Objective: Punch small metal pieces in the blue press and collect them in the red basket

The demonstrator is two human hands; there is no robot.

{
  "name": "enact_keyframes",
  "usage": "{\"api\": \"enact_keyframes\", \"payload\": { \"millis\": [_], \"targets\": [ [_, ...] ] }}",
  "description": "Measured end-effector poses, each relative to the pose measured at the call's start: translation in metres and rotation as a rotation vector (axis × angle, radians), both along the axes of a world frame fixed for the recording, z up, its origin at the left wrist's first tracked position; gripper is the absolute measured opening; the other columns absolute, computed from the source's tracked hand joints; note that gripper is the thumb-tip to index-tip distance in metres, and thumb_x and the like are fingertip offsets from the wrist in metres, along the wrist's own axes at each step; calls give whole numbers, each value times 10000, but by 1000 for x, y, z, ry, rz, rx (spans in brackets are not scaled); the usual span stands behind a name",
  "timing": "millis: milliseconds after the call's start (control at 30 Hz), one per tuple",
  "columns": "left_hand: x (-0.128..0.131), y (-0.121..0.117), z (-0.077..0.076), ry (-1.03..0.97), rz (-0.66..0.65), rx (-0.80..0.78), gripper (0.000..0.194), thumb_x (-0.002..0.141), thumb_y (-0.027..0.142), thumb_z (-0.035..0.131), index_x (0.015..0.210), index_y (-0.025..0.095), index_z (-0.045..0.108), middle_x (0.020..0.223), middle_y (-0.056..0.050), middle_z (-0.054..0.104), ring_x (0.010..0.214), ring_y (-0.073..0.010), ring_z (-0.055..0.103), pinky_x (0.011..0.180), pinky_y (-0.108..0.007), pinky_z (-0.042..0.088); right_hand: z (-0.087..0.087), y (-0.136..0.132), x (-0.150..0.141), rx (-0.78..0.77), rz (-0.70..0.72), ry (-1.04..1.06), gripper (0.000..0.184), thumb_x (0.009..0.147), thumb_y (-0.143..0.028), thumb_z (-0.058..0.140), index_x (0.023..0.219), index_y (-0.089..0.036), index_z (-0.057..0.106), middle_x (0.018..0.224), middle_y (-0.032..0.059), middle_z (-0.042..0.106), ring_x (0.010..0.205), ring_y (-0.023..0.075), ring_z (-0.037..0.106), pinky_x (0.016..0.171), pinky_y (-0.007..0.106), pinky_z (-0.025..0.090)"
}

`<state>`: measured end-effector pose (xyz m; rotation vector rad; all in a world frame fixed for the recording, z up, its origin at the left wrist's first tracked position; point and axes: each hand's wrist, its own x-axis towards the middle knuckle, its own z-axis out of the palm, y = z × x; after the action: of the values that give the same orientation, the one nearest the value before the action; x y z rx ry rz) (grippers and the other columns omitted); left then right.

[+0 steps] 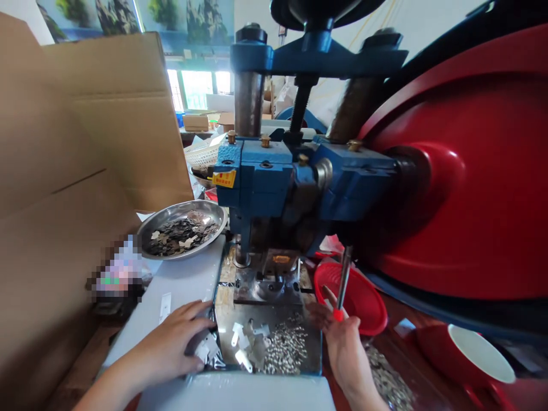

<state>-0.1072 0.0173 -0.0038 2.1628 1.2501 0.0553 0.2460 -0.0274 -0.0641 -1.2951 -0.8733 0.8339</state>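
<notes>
Left hand (175,342), loosely open, is at thin metal plates (208,349) beside the press bed (278,312), likely light, stiff, slippery, best pinched by their edges; whether the right hand (346,353) grips the red-tipped lever (343,282) is unclear.

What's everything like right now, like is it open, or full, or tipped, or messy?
Cardboard box: open, flap standing up.
Metal bowl: partly filled with flat pieces.
Metal plate: messy, pieces scattered on it.
Lever: tilted a little, red knob at the bottom.
Big red wheel: can't tell if it's turning.
Left hand: curved beside flat pieces.
Right hand: loosely open, by the knob.
</notes>
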Motion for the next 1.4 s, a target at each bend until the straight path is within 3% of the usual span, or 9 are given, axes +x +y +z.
{"api": "enact_keyframes", "payload": {
  "millis": [233, 367, 533, 633, 733, 833, 933, 1100, 1400],
  "targets": [
    [12, 6, -9, -122, 125, 108, 80, 701, 255, 631, 779, 238, 643, 1308, -44, 519, 1219, -274, 444, 1007, -407, 348, 27, 57, -30, -63, 79, -422, 413, 731, -524, 585, 984, -207, 660, 997, 82, 688, 948, 241, 624, 844, 363, 478],
    [25, 9, -7, -255, 242, 108, 96, 761, 317, 589, 728, 229, 610, 911, -35, 655, 889, -236, 582, 788, -343, 434, 36, 85, -40, -108, 77, -593, 266, 683, -448, 621, 792, -208, 656, 770, 34, 683, 741, 207, 627, 698, 324, 471],
    [44, 3, -4, -580, 468, -123, 230, 784, 432, 571, 781, 203, 588, 691, 15, 602, 675, -164, 558, 634, -256, 411, 34, 61, -4, -155, -106, -533, 323, 749, -494, 505, 771, -182, 588, 695, 34, 643, 664, 187, 587, 610, 295, 441],
    [60, -4, -5, -819, 635, -442, 303, 762, 490, 594, 752, 192, 541, 595, 53, 526, 505, -96, 485, 491, -197, 351, 31, 31, 21, -172, -228, -514, 377, 749, -520, 503, 865, -169, 578, 785, 68, 666, 731, 211, 599, 652, 314, 453],
    [77, -10, -7, -941, 747, -700, 297, 747, 464, 640, 775, 188, 532, 622, 53, 549, 446, -54, 473, 413, -156, 289, 29, 9, 17, -190, -195, -623, 329, 752, -467, 540, 893, -180, 614, 837, 82, 682, 784, 234, 608, 708, 348, 461],
    [90, -12, -6, -1032, 791, -803, 262, 752, 363, 670, 924, 184, 585, 736, 4, 630, 548, -79, 576, 460, -154, 392, 29, 3, -12, -81, 245, -893, 197, 819, -349, 505, 821, -232, 664, 840, 46, 678, 838, 215, 604, 797, 359, 451],
    [99, -12, -2, -1084, 822, -884, 289, 798, 299, 626, 1062, 188, 587, 872, -42, 673, 678, -123, 643, 541, -197, 485, 31, 7, -42, -64, 419, -1138, 163, 822, -241, 530, 782, -274, 685, 833, 17, 653, 845, 192, 584, 785, 328, 446],
    [102, -11, 2, -1167, 835, -924, 247, 838, 215, 571, 1081, 177, 597, 897, -56, 690, 732, -134, 658, 611, -231, 528, 33, 11, -53, -115, 396, -1324, 172, 816, -187, 535, 724, -259, 661, 803, 19, 634, 811, 192, 580, 722, 320, 434],
    [105, -4, 4, -1321, 896, -999, 219, 857, 279, 540, 1050, 203, 610, 973, -40, 670, 820, -140, 656, 735, -283, 533, 48, 59, -53, 100, 151, -1049, 226, 896, -266, 407, 837, -203, 616, 855, 66, 606, 850, 209, 546, 790, 358, 441]
  ]
}}
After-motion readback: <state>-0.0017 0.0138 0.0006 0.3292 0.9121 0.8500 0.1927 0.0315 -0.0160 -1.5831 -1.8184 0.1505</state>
